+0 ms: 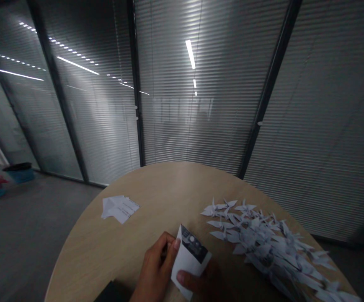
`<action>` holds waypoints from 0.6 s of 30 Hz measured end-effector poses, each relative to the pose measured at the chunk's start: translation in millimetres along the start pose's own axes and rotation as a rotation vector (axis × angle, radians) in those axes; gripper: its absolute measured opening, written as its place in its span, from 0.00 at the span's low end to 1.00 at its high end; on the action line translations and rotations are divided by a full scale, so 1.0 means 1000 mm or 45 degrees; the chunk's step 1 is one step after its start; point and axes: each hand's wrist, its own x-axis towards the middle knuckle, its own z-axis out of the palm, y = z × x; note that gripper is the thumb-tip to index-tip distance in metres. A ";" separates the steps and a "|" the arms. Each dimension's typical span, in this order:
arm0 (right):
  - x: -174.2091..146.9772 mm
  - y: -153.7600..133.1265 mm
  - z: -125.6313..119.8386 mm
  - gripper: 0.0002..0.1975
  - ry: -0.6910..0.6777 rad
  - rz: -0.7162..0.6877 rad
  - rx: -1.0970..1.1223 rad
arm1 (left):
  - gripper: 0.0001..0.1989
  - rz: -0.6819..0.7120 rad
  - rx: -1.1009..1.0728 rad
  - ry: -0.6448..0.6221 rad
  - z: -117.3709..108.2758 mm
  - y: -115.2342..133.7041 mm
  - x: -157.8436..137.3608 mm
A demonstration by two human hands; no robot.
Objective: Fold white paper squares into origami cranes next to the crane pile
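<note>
Wood surface on the round table (182,174) stretches from the near hands to the curved far edge, between white sheets (122,209) at left and paper cranes (263,239) crowding the right. Near the middle, the left hand (158,264) pinches a folded paper (184,262) by its left edge; the right hand (211,277) grips its near right part, thumb on top, other fingers lost in shadow.

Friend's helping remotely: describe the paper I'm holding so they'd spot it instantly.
At the near side of the curved-edged table, look between the left hand and right hand. The paper there shows a dark printed panel, unlike the loose sheets leftward and winged paper figures rightward.
</note>
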 end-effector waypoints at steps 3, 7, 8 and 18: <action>-0.001 0.003 -0.004 0.14 0.041 -0.001 -0.021 | 0.17 -0.049 -0.185 -0.058 0.000 0.000 0.002; 0.006 0.009 -0.003 0.13 0.057 0.011 -0.051 | 0.18 -0.175 -0.405 -0.083 0.001 0.000 0.006; 0.008 0.011 -0.001 0.14 0.058 0.011 -0.056 | 0.18 -0.198 -0.441 -0.086 0.001 0.000 0.007; 0.010 0.003 0.002 0.26 0.132 0.024 -0.122 | 0.18 -0.331 -0.571 -0.084 0.001 -0.007 0.010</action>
